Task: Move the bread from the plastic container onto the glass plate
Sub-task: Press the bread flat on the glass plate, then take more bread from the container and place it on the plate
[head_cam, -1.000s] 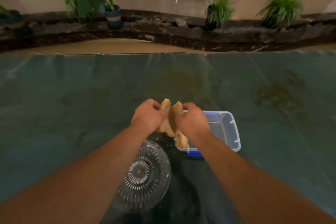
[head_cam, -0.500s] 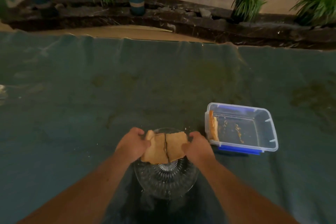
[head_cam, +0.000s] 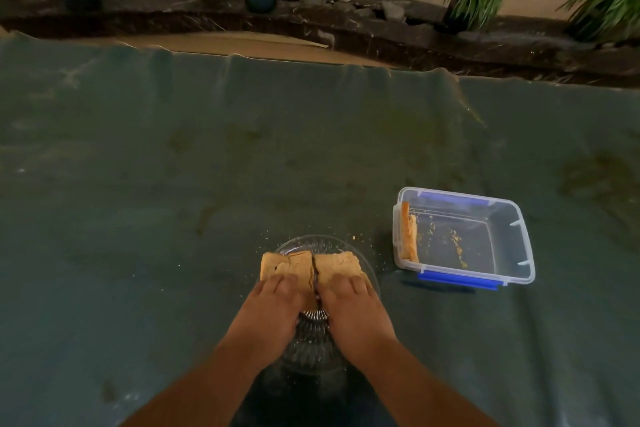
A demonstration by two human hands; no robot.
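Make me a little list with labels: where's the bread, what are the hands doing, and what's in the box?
bread on plate: two slices side by side on the glass plate
left hand: flat on the left slice
right hand: flat on the right slice
plastic container: right of the plate, open, apart from it
inside container: one slice leaning on the left wall, plus crumbs
surface: green cloth
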